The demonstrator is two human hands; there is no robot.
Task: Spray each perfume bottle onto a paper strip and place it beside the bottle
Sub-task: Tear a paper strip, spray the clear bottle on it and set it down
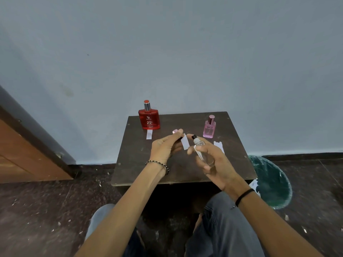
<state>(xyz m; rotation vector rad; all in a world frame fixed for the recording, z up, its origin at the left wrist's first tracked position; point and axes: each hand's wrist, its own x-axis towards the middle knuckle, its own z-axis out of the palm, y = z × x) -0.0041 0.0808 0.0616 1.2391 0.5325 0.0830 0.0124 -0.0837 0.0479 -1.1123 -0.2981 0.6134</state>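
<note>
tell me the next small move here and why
Probably press the black nozzle now: the right hand holds the clear bottle with that nozzle right beside the paper strip pinched in the left hand.

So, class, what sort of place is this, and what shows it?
Probably a plain room in a home: a small dark table against a bare wall, a wooden door, a lined waste bin.

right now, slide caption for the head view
Right hand holds a clear spray bottle up to the paper strip pinched in the left hand
</note>
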